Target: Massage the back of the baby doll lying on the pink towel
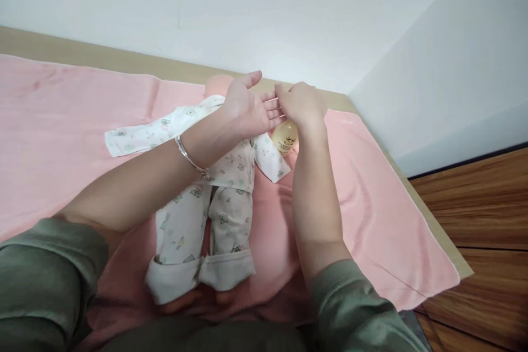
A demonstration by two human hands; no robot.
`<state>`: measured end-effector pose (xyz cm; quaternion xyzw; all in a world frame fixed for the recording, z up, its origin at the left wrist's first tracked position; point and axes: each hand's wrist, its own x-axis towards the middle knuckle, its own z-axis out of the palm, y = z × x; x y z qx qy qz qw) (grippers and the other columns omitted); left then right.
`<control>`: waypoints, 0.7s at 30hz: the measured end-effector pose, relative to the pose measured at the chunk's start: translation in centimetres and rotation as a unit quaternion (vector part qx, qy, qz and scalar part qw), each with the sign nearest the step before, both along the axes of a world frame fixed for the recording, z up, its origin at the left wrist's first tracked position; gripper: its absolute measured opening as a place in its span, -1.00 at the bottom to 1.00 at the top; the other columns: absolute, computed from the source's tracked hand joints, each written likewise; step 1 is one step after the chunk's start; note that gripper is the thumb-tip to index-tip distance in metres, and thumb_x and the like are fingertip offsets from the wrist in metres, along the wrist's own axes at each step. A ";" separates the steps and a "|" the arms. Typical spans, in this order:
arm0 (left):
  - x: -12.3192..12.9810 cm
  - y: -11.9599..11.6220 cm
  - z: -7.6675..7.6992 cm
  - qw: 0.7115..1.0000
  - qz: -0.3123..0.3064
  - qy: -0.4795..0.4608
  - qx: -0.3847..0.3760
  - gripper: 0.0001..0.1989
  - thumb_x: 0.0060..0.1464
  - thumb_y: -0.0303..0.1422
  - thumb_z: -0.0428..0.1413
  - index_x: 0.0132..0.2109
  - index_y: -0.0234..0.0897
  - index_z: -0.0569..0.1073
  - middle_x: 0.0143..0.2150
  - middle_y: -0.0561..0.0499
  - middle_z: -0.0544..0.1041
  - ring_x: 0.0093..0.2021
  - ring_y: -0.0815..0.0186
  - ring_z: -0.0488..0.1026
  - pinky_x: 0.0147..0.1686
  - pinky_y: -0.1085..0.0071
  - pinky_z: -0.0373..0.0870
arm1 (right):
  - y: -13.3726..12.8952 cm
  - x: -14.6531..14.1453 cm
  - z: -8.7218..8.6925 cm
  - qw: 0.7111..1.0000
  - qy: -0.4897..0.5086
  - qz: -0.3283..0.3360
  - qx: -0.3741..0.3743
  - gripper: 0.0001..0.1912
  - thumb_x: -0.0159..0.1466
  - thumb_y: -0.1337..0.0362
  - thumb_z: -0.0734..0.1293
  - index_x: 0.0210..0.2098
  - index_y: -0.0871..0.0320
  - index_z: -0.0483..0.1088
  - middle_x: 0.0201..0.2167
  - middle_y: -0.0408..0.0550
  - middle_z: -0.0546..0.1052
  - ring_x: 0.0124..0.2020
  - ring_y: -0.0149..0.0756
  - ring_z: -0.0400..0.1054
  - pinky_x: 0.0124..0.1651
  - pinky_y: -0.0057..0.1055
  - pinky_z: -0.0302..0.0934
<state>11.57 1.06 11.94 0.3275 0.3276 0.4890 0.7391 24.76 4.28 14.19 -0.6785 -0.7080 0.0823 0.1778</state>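
My left hand point(253, 107) is held palm up over the upper body of a baby doll point(218, 85), fingers stretched out to the right. Curled over the top of a clear bottle of yellow liquid point(285, 138) is my right hand point(302, 103), its back toward me and its thumb side at my left fingertips. The bottle's top is hidden by my hands. The doll lies on its back in a white patterned long-sleeved top point(235, 168) and matching trousers point(231, 217) with turned-up cuffs. My left forearm covers part of its chest.
A pink cloth point(350, 176) with folds lies under the doll, over a light wooden table point(462, 267). White walls point(264, 16) rise behind and to the right. Brown wood-grain panels point(487, 203) stand low at the right.
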 end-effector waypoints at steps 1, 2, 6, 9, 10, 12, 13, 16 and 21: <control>-0.7 -0.2 0.0 1.000 -0.004 0.008 -0.005 -0.37 0.34 -0.01 -0.15 0.26 -0.35 0.48 0.24 -0.36 0.56 0.46 -0.12 0.40 0.39 -0.07 0.49 | 0.1 0.0 0.1 1.000 -0.004 0.002 0.000 -0.50 0.49 -0.01 0.12 -0.04 0.19 0.56 0.10 0.22 0.62 0.30 0.21 0.46 0.41 0.11 0.27; -1.5 -0.4 0.1 1.000 -0.009 0.019 -0.008 -0.37 0.32 -0.04 -0.14 0.27 -0.35 0.48 0.26 -0.36 0.56 0.47 -0.11 0.40 0.40 -0.04 0.48 | 0.2 0.1 0.1 1.000 -0.007 0.004 -0.005 -0.50 0.48 -0.01 0.13 -0.05 0.19 0.56 0.10 0.22 0.63 0.29 0.19 0.46 0.42 0.10 0.27; -5.8 -1.4 0.8 0.998 -0.041 0.054 -0.012 -0.47 0.33 -0.17 -0.15 0.09 -0.31 0.62 0.26 -0.26 0.61 0.42 -0.02 0.47 0.41 0.08 0.50 | 0.4 0.3 0.7 0.998 -0.019 -0.001 -0.060 -0.49 0.44 -0.04 0.15 -0.14 0.20 0.57 0.02 0.23 0.67 0.14 0.15 0.54 0.33 0.12 0.35; -8.7 -2.7 2.2 0.999 -0.031 0.028 -0.027 -0.45 0.41 -0.24 -0.26 -0.18 -0.28 0.62 0.20 -0.17 0.65 0.30 0.10 0.59 0.32 0.23 0.59 | 0.3 0.2 1.0 0.997 -0.031 -0.028 -0.072 -0.50 0.41 -0.07 0.16 -0.25 0.17 0.54 -0.06 0.21 0.69 0.05 0.14 0.57 0.26 0.14 0.39; -9.5 -3.3 2.9 0.999 -0.013 0.013 -0.034 -0.41 0.44 -0.27 -0.30 -0.21 -0.30 0.61 0.18 -0.16 0.66 0.27 0.14 0.61 0.29 0.26 0.60 | 0.2 0.0 1.1 0.996 -0.030 -0.037 -0.073 -0.52 0.41 -0.07 0.17 -0.27 0.16 0.53 -0.08 0.20 0.69 0.03 0.13 0.58 0.24 0.15 0.40; -10.8 -4.6 4.2 0.998 0.026 -0.013 -0.049 -0.34 0.47 -0.32 -0.39 -0.17 -0.40 0.61 0.13 -0.14 0.68 0.25 0.22 0.61 0.25 0.28 0.58 | 0.1 -0.2 1.2 0.996 -0.019 -0.054 -0.074 -0.55 0.40 -0.05 0.18 -0.29 0.14 0.51 -0.12 0.17 0.70 0.01 0.12 0.59 0.22 0.15 0.42; -11.4 -5.4 4.7 0.998 0.038 -0.025 -0.036 -0.32 0.49 -0.30 -0.40 -0.11 -0.44 0.61 0.11 -0.11 0.69 0.29 0.22 0.57 0.25 0.26 0.55 | 0.0 -0.3 1.2 0.995 -0.013 -0.061 -0.076 -0.56 0.40 -0.04 0.19 -0.31 0.14 0.51 -0.13 0.16 0.70 0.01 0.12 0.59 0.22 0.15 0.42; -13.1 -7.1 5.4 0.996 0.027 -0.030 0.076 -0.31 0.55 -0.21 -0.36 0.07 -0.39 0.66 0.12 0.05 0.69 0.43 0.10 0.36 0.30 0.14 0.45 | 0.1 -0.4 1.3 0.994 -0.001 -0.073 -0.079 -0.58 0.38 -0.03 0.21 -0.34 0.14 0.51 -0.17 0.16 0.71 0.03 0.12 0.60 0.27 0.15 0.40; -15.1 -7.8 4.7 0.983 -0.007 0.041 0.181 -0.29 0.54 -0.18 -0.42 0.20 -0.08 0.65 0.29 0.31 0.57 0.51 -0.06 0.09 0.33 -0.02 0.29 | 0.2 0.2 1.1 0.993 0.027 -0.080 -0.078 -0.60 0.37 -0.01 0.25 -0.29 0.15 0.57 -0.20 0.15 0.71 0.02 0.10 0.61 0.30 0.10 0.39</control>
